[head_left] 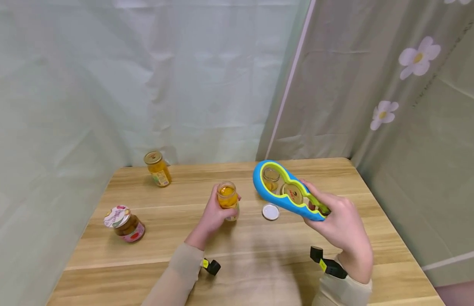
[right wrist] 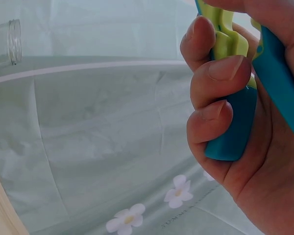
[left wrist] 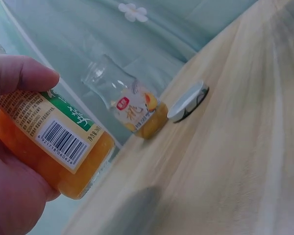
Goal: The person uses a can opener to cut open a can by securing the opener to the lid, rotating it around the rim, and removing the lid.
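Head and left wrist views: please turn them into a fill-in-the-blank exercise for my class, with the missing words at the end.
1. The person's ____ hand holds an open jar.
2. The jar opener in the right hand has a ____ outer edge lined with yellow-green.
3. A loose lid lies with its ____ inside facing up.
4. In the left wrist view, the held jar's label carries a striped ____ above printed digits.

Missing words: left; blue; white; barcode.

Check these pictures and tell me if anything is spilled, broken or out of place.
Nothing stands out. No spill or breakage shows on the table. The loose lid lies flat, white side up, and the left hand grips an open jar.
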`<action>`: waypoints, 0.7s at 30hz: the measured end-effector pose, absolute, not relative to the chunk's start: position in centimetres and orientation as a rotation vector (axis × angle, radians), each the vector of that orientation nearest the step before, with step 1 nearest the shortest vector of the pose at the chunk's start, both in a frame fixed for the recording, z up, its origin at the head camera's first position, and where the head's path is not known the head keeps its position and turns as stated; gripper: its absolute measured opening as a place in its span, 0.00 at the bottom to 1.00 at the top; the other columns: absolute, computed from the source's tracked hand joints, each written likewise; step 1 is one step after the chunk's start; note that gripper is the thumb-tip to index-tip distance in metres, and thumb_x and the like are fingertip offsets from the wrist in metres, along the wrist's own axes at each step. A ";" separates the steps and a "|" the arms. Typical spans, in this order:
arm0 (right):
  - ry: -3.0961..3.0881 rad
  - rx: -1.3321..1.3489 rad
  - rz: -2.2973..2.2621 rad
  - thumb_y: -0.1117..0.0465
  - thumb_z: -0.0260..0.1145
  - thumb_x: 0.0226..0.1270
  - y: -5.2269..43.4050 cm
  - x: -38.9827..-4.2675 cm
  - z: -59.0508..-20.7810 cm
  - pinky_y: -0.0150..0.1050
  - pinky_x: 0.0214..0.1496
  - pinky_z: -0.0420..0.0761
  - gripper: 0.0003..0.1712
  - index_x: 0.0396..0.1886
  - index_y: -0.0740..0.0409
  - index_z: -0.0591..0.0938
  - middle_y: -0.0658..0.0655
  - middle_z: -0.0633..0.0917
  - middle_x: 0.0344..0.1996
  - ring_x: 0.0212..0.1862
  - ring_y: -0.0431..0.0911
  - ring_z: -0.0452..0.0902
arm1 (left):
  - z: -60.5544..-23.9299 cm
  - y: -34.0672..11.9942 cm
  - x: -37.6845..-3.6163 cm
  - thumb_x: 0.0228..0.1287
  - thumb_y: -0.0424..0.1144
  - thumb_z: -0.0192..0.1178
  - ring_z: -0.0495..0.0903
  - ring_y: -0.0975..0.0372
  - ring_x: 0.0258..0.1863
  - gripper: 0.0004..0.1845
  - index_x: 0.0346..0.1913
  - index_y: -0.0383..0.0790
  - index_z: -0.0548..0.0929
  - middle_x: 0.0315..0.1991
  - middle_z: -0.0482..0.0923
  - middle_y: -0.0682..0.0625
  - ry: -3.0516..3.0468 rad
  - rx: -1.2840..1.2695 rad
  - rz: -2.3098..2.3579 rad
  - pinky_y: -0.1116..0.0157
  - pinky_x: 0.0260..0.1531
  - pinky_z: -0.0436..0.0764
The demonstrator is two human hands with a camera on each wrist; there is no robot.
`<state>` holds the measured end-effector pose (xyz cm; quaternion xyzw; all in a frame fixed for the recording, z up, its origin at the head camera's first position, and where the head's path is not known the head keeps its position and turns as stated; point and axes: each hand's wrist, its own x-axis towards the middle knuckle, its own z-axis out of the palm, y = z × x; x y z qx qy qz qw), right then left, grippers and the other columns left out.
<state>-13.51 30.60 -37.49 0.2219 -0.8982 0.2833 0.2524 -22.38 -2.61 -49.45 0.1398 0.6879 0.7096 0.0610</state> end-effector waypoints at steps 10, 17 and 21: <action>-2.438 0.601 0.759 0.68 0.80 0.50 30.5 -13.6 -37.7 0.29 0.24 0.65 0.47 0.73 0.41 0.82 0.36 0.77 0.25 0.22 0.34 0.68 | -51.1 -1.3 -26.4 0.57 0.19 0.69 0.79 0.46 0.61 0.41 0.69 0.45 0.63 0.59 0.81 0.37 2.123 0.334 2.134 0.40 0.70 0.69; -2.443 0.605 0.765 0.68 0.78 0.50 30.5 -13.8 -37.8 0.29 0.24 0.66 0.46 0.73 0.41 0.82 0.36 0.78 0.25 0.23 0.35 0.68 | -51.9 0.2 -28.1 0.55 0.18 0.70 0.79 0.45 0.61 0.40 0.68 0.44 0.64 0.59 0.81 0.39 2.114 0.282 2.165 0.41 0.71 0.68; -2.440 0.605 0.767 0.69 0.78 0.49 30.5 -13.7 -37.9 0.29 0.24 0.66 0.47 0.73 0.41 0.82 0.36 0.78 0.25 0.23 0.35 0.68 | -52.1 1.0 -28.9 0.55 0.18 0.70 0.78 0.45 0.62 0.40 0.67 0.44 0.64 0.59 0.80 0.41 2.127 0.269 2.151 0.41 0.72 0.68</action>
